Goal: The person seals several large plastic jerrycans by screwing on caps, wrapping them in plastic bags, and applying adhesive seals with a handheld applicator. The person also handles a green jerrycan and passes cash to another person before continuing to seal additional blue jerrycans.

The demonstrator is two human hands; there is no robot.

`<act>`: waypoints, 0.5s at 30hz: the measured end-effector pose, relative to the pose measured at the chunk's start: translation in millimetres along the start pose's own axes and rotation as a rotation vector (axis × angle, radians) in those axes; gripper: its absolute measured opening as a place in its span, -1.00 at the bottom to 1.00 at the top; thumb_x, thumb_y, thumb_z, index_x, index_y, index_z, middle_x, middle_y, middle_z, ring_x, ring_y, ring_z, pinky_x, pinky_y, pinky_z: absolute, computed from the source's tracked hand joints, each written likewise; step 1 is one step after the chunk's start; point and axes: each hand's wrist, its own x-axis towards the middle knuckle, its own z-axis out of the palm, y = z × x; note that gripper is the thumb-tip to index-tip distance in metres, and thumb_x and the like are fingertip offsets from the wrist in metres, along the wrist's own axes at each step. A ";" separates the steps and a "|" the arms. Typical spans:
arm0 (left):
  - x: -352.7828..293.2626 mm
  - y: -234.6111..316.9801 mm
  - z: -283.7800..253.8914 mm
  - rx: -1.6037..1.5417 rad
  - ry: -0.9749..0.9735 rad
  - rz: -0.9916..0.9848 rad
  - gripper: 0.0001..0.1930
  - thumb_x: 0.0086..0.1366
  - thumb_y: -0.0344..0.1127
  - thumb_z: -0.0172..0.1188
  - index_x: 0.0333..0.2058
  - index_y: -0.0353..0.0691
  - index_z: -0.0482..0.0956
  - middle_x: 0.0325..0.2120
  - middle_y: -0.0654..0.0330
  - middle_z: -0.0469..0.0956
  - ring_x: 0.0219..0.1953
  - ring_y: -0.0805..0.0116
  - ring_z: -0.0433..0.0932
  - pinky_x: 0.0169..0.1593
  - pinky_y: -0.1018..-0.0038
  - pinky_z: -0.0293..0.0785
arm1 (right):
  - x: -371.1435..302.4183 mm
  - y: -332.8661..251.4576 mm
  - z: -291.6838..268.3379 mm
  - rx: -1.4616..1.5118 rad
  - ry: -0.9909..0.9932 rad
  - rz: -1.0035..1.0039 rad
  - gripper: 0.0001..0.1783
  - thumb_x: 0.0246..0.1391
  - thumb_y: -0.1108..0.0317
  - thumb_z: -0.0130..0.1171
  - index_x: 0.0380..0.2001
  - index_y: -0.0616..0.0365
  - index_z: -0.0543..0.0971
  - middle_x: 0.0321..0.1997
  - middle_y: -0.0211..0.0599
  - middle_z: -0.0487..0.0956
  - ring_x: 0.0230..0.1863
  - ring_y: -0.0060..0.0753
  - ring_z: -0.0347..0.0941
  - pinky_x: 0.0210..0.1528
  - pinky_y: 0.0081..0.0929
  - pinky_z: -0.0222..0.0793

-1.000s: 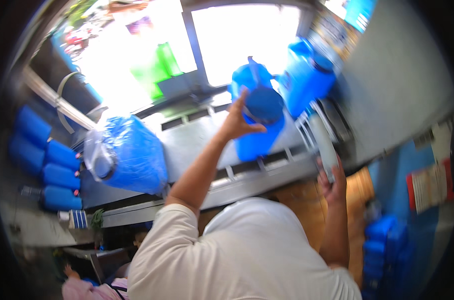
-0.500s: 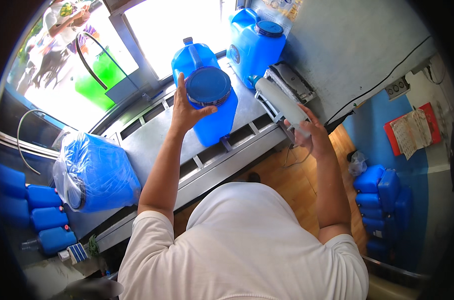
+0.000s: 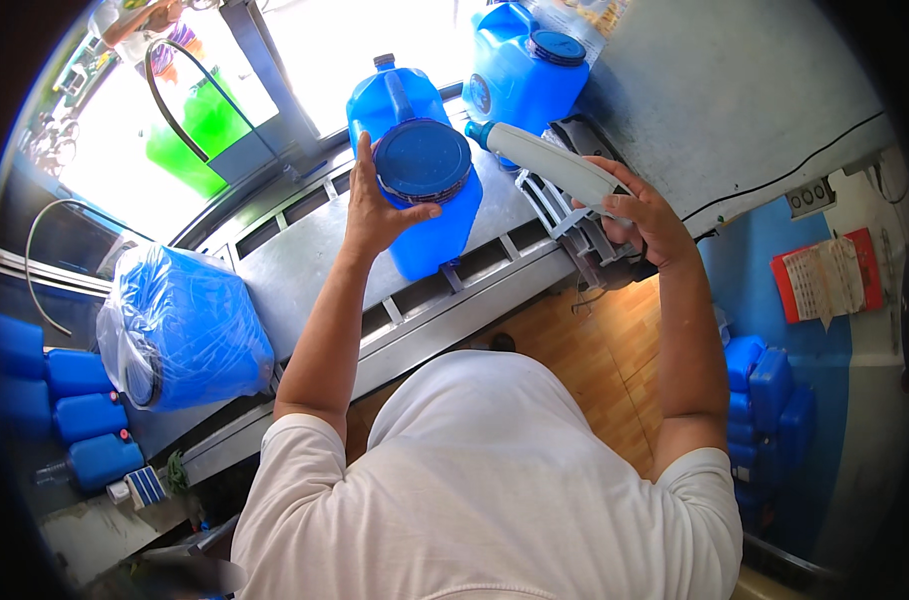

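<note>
A blue water jug (image 3: 444, 235) with a wide round blue cap (image 3: 422, 160) stands upright on the metal counter. My left hand (image 3: 381, 205) is cupped around the near left side of the cap, with the thumb below its rim and the fingers along its left edge. My right hand (image 3: 642, 210) is closed around a pale grey heat gun (image 3: 554, 165) with a blue-green nozzle. The nozzle points left toward the cap, with a small gap between them. Part of my right fingers is hidden behind the tool.
A second blue jug (image 3: 529, 75) stands at the back, beside a metal bracket (image 3: 584, 235). A plastic-wrapped blue container (image 3: 199, 335) sits at left. More blue containers (image 3: 104, 420) lie at far left and others (image 3: 769, 400) at right. A black cord (image 3: 784, 165) crosses the grey surface.
My right hand has raised the heat gun away from the bracket and swung its nozzle left, nearer the jug's cap. My left hand stays at the cap.
</note>
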 end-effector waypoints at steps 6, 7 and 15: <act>-1.9 29.5 -2.4 0.129 0.095 0.014 0.39 -0.34 0.37 0.58 0.42 -0.06 0.02 0.31 -0.09 0.22 0.38 -0.18 0.16 0.40 -0.05 0.13 | -8.9 3.9 -21.1 -0.049 -0.016 0.013 -0.19 0.00 0.25 0.30 0.34 0.16 0.31 -0.11 -0.08 0.63 -0.55 -0.77 0.32 -0.49 -0.80 0.36; -2.3 39.5 -2.4 0.281 0.155 0.142 0.26 -0.29 0.36 0.57 0.35 -0.05 0.16 0.27 -0.05 0.28 0.35 -0.14 0.22 0.40 -0.06 0.10 | -10.8 7.2 -25.4 -0.042 -0.007 0.024 -0.19 0.00 0.26 0.29 0.34 0.16 0.31 -0.12 -0.08 0.63 -0.56 -0.77 0.32 -0.49 -0.79 0.36; 28.0 120.7 33.8 0.746 0.059 0.097 -0.36 -0.10 0.31 0.49 -0.20 -0.06 0.67 -0.12 0.18 0.62 0.15 0.15 0.46 0.40 -0.04 0.04 | -8.2 32.8 -57.0 0.046 -0.030 0.012 -0.27 0.02 0.36 0.22 0.33 0.09 0.36 -0.26 -0.31 0.57 -0.54 -0.76 0.29 -0.45 -0.74 0.31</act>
